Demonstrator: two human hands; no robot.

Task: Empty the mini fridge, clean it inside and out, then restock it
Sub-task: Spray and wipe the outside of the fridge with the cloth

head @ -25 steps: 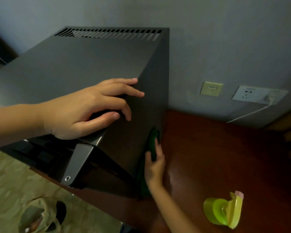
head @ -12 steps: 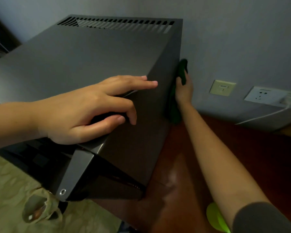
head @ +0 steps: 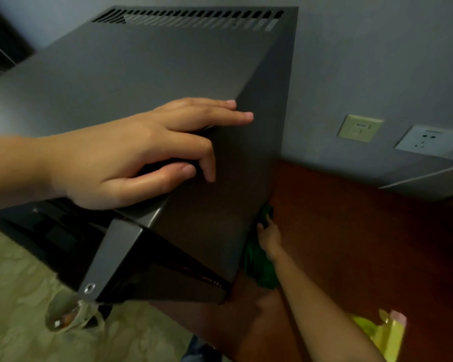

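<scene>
Dark mini fridge (head: 147, 82) on the red-brown desk (head: 364, 244) — vent slots (head: 194, 18) toward the grey wall (head: 377, 61), door end toward us. Left hand (head: 131, 155), fingers loose, rests over its top corner; right hand (head: 270, 237) presses a green cloth (head: 259, 270) flat against its side — low down.

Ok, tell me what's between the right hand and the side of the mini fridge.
A green cloth: the right hand presses it against the mini fridge side wall, low down near the table. The head view shows it.
</scene>
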